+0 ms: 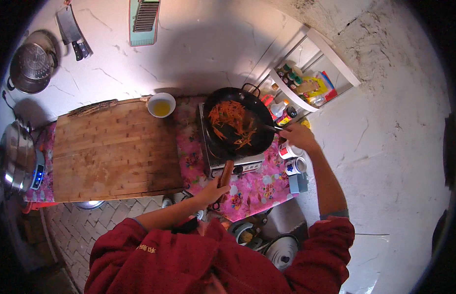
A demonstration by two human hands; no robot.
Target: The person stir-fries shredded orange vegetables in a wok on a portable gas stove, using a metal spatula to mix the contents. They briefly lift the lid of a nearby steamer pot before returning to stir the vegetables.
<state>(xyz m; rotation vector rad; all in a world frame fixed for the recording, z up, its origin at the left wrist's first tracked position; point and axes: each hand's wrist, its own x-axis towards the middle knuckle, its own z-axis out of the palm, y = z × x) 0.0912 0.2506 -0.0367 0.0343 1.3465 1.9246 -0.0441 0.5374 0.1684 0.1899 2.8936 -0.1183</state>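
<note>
A dark wok (261, 141) sits tilted over a gas stove (252, 161), with orange shredded carrot (228, 114) spread across its inside. My left hand (212, 191) is wrapped round the wok's wooden handle (227, 173). At the wok's right rim, my right hand (298, 136) grips a metal utensil (273, 128); its working end is hard to make out among the dark of the wok. Left of the wok, a white bowl (150, 106) holds yellow liquid and stands at the back corner of a wooden cutting board (117, 154).
Bottles (279, 108) and tubs (295, 166) line the wall on the right, under a corner shelf (299, 99) with jars and packets. A metal steamer pot (18, 154) stands far left. Cleavers (70, 27), a grater (145, 22) and a pan hang on the wall. Below the table's edge is a lidded pot (282, 251).
</note>
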